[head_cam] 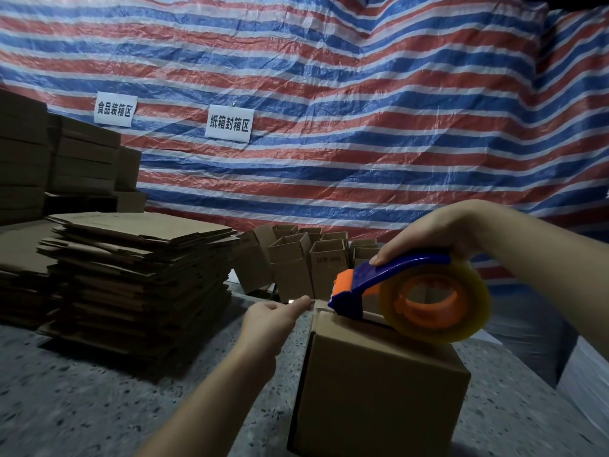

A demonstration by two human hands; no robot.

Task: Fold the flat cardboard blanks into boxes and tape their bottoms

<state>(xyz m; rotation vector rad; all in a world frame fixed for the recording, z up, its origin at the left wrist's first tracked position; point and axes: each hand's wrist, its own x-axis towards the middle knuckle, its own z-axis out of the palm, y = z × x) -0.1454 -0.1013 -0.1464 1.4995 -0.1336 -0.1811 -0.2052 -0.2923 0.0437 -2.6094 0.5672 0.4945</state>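
Note:
A folded cardboard box [379, 394] stands on the speckled table [99, 407] in front of me, closed flaps facing up. My right hand [438, 235] grips a blue and orange tape dispenser [389, 282] carrying a clear tape roll [435, 305], its front end resting on the box's top near the far edge. My left hand [273, 316] pinches the tape's end at the box's far left corner. A tall stack of flat cardboard blanks [138, 278] lies to the left.
Several folded open boxes [296, 258] stand behind the table. More cardboard piles [49, 159] rise at the far left. A striped tarp [329, 110] with two paper signs hangs behind. White stacked material [586, 390] sits at the right.

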